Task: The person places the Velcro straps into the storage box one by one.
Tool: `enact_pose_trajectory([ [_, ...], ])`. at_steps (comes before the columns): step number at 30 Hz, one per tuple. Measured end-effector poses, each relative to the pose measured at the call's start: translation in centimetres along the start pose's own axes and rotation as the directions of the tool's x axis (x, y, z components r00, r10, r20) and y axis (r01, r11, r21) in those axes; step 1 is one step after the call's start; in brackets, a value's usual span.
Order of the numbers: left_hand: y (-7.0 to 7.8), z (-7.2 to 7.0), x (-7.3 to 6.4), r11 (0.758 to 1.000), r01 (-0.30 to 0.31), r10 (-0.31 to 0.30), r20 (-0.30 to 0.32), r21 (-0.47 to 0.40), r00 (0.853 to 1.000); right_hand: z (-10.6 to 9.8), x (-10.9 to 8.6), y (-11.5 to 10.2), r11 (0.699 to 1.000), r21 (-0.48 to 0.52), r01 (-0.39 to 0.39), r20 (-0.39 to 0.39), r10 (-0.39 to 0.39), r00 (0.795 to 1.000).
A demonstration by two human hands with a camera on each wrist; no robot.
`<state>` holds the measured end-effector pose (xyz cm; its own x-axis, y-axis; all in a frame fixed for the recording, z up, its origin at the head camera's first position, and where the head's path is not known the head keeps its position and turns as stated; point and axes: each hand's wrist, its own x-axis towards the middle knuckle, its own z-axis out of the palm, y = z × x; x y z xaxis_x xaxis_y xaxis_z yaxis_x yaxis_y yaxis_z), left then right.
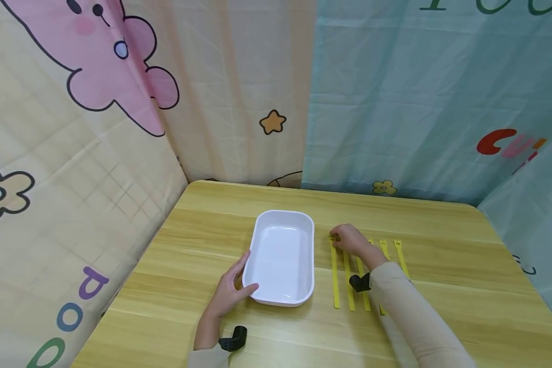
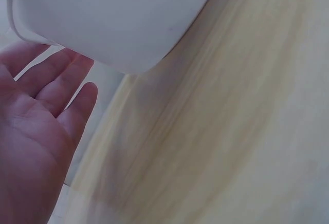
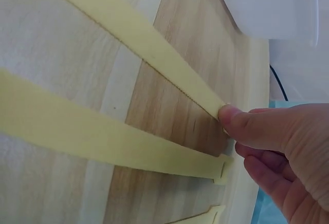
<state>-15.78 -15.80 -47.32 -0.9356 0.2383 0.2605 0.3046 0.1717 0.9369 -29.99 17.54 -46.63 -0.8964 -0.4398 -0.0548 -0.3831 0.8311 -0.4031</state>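
A white rectangular tray [image 1: 282, 260] lies on the wooden table. My left hand [image 1: 232, 289] holds it at the near left corner, thumb over the rim and fingers along the outer wall. In the left wrist view, the fingertips of the left hand [image 2: 38, 116] are partly hidden by the tray [image 2: 108, 18]. My right hand [image 1: 351, 239] is at the far end of the leftmost yellow strip [image 1: 335, 278]. The right wrist view shows thumb and fingers of the right hand [image 3: 280, 142] pinching that flat strip [image 3: 139, 39]; its tip is covered.
Several more yellow strips, including one nearby [image 3: 113, 142] with a wider slotted end, lie side by side right of the tray, partly under the right arm. Patterned curtains [image 1: 239, 92] hang behind and beside the table [image 1: 165, 286]. Both wrists wear black devices.
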Motion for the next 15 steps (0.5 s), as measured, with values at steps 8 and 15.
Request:
enact_pose_trajectory([
  [8, 0.39, 0.09, 0.05, 1.000, 0.030, -0.030, -0.004, 0.005, 1.000, -0.10, 0.16, -0.03, 1.000, -0.007, -0.013, 0.022, 0.013, 1.000],
  [15, 0.70, 0.10, -0.06, 0.997, 0.062, -0.061, -0.021, 0.035, 0.998, -0.31, 0.26, -0.14, 1.000, 0.026, -0.007, 0.026, 0.006, 1.000],
])
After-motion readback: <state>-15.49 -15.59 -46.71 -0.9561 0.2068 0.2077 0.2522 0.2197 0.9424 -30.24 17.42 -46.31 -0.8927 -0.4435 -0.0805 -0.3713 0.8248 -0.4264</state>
